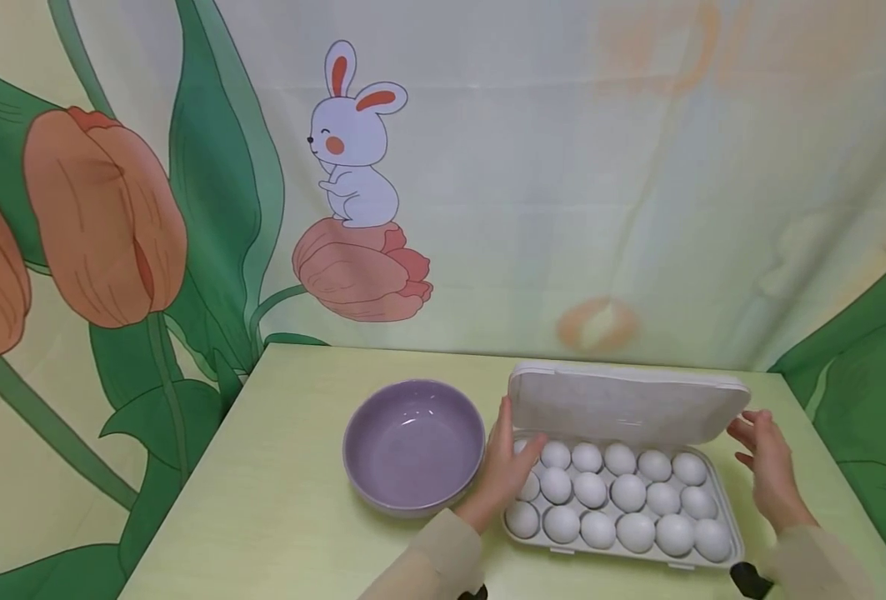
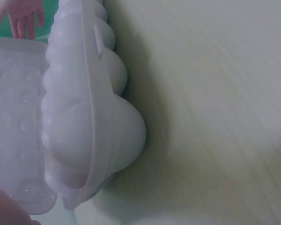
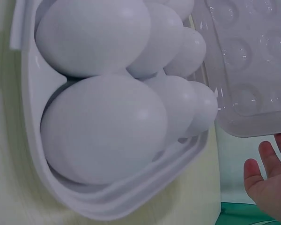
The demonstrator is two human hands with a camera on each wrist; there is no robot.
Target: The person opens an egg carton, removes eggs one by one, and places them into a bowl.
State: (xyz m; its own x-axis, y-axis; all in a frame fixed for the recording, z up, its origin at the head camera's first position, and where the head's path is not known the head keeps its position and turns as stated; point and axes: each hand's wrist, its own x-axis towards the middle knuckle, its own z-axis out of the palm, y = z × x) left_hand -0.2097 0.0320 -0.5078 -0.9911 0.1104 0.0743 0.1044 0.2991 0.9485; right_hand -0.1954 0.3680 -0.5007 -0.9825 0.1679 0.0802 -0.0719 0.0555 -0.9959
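A white egg carton point(image 1: 623, 550) lies on the table with its lid point(image 1: 623, 408) raised at the back. Rows of white eggs point(image 1: 628, 493) fill the tray in the head view. At the lid's left end my left hand point(image 1: 504, 471) has its fingers extended along the edge, the thumb over the eggs; whether it touches the lid I cannot tell. By the lid's right corner is my right hand point(image 1: 771, 467), fingers loosely extended and nothing in them. Those fingers point(image 3: 270, 161) appear just beside the lid's corner in the right wrist view.
A purple bowl point(image 1: 414, 450) stands left of the carton, close to my left forearm. The pale yellow table point(image 1: 277, 500) ends at a hanging cloth point(image 1: 488, 208) printed with tulips and a rabbit.
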